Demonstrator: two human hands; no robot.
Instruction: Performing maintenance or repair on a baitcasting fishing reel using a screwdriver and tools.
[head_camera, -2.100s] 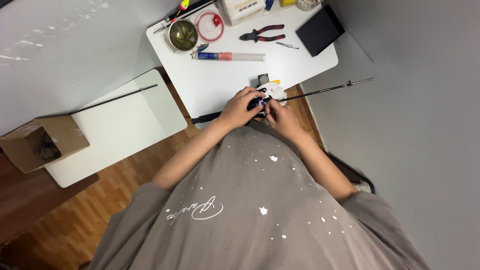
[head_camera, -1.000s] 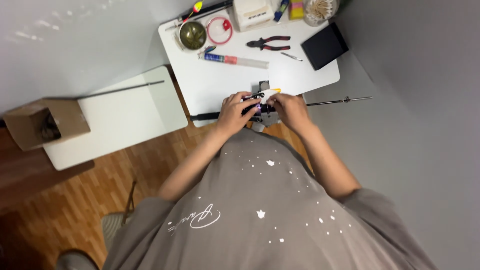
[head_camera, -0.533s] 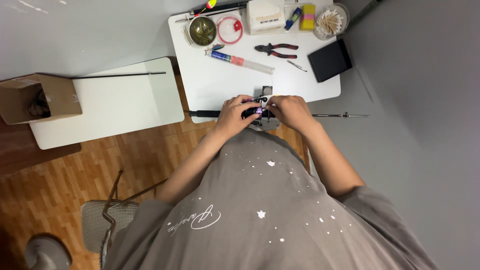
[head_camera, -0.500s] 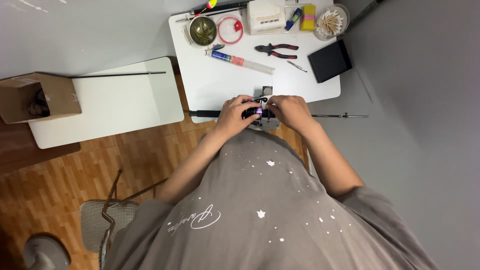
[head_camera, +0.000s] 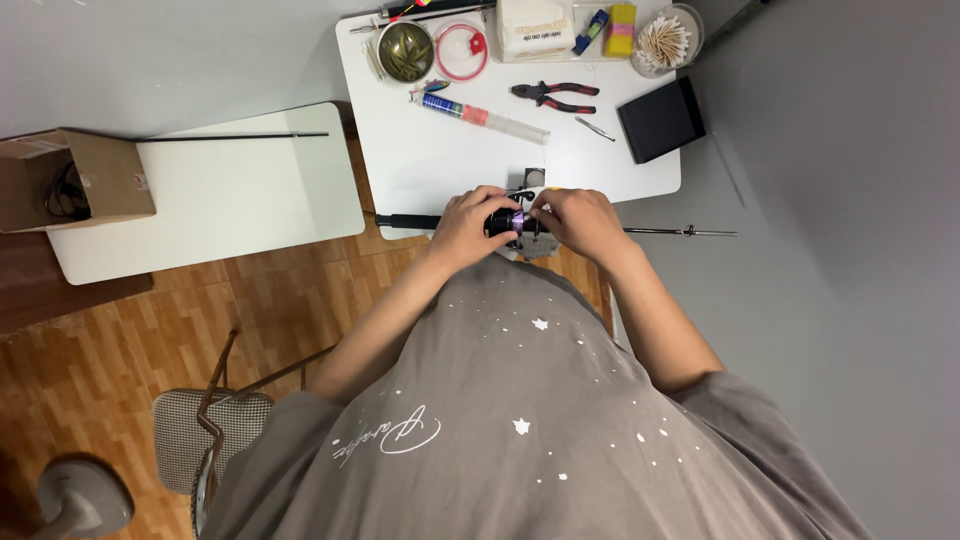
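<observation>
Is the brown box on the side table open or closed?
Open. The cardboard box lies with its mouth showing, and dark cords can be seen inside it. It rests at the left end of the smaller white table.

I wear a big, loose grey-brown T-shirt (head_camera: 520, 440) made of soft cloth. It has lots of small white specks and tiny star shapes on the front, like spilled paint. Low on one side there is a curly white line of writing. The short sleeves stop near my elbows. My arms, my left hand (head_camera: 468, 225) and my right hand (head_camera: 578, 222) are bare.
</observation>
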